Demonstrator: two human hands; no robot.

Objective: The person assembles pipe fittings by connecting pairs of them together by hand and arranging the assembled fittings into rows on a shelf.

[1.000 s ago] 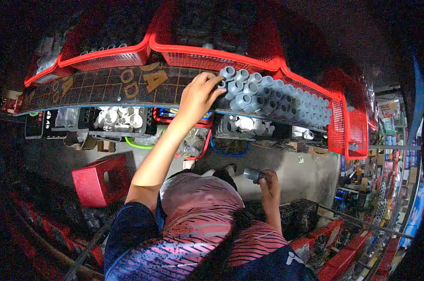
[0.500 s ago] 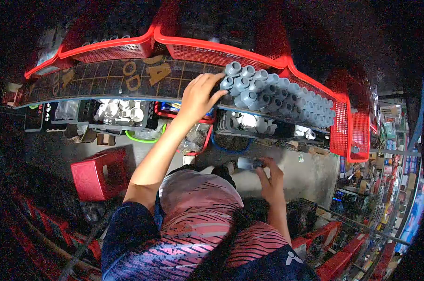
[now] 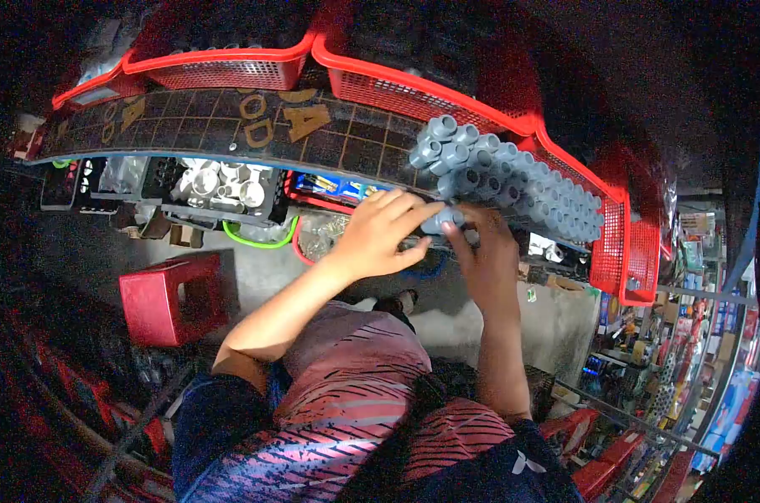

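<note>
Here, the far side is closed off by a row of red baskets (image 3: pixel 430 96), fronted by a dark board (image 3: pixel 204 117) printed with yellowish lines and letters. The board's right part is taken up by a pile (image 3: pixel 523 180) of grey pieces, stacked close against the baskets with open ends showing. Below the board's edge, white pieces (image 3: pixel 221 186) are held in a black crate (image 3: pixel 158 186), and a green rim (image 3: pixel 258 245) is seen nearby. A red stool (image 3: pixel 149 306) is set on the floor, well apart from the hands.

The fitting (image 3: pixel 440 220) is held in front of the board's near edge, just short of the pile. It is gripped by the right hand (image 3: pixel 491 256), thumb against its side. The left hand (image 3: pixel 387 233) is spread, thumb clear, index finger beside the fitting; whether it is touched cannot be told. Smooth, blue-grey and short, the fitting is partly hidden by fingers.
</note>
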